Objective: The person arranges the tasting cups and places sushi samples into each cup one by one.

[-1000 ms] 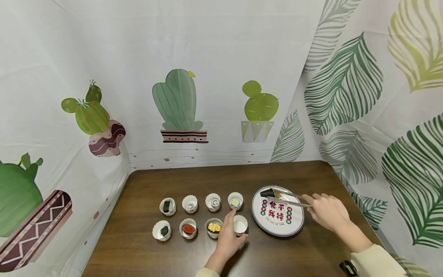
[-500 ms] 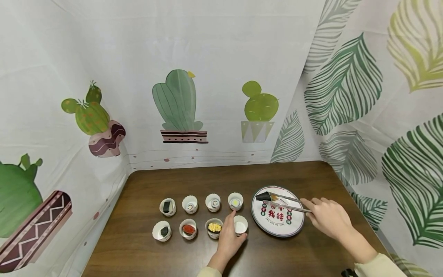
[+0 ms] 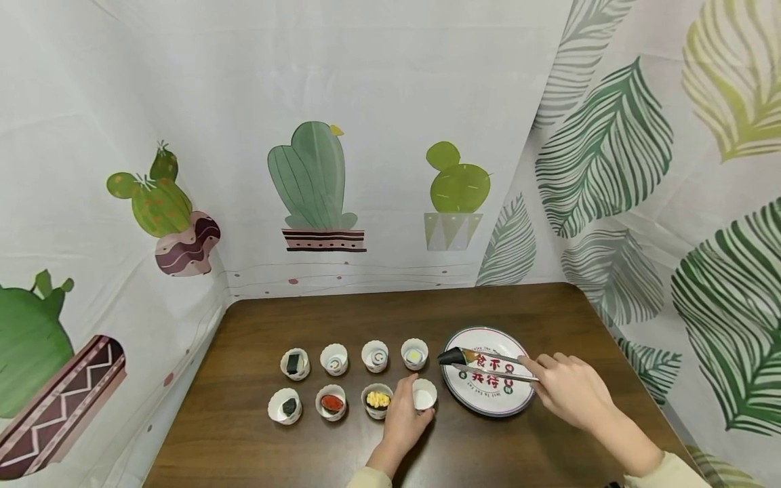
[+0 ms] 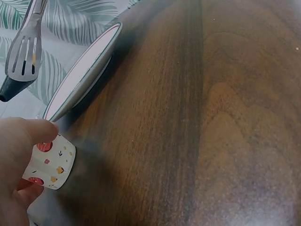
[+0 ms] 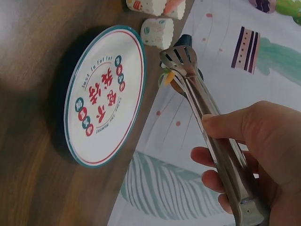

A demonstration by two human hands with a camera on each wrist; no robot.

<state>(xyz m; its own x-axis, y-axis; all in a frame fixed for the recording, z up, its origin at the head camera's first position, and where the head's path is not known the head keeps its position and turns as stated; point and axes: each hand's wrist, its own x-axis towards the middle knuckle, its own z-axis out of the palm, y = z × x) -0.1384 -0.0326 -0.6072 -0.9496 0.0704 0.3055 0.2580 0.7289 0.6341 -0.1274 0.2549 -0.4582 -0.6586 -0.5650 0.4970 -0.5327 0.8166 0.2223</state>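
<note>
In the head view my left hand (image 3: 403, 421) grips a small white paper cup (image 3: 425, 396) standing on the table; its inside looks bare. The left wrist view shows thumb and fingers round this cup's (image 4: 59, 162) flower-printed wall. My right hand (image 3: 573, 393) holds metal tongs (image 5: 218, 146) with slotted ends. Pinched in the tongs is a black cone-shaped sushi hand roll (image 3: 453, 356), with orange and green showing at its wide end. It hangs over the left rim of a round white plate (image 3: 494, 408) with red and green print, to the right of the gripped cup.
Two rows of similar cups run to the left on the brown table (image 3: 342, 315). One holds yellow-topped sushi (image 3: 377, 400), another red-topped sushi (image 3: 332, 403). Dark-wrapped pieces (image 3: 295, 363) sit in the leftmost cups. Printed cloth (image 3: 390, 271) hangs behind the table.
The tongs with the hand roll have moved left across the plate to its left rim, the right hand following. My left hand stays at the cup.
</note>
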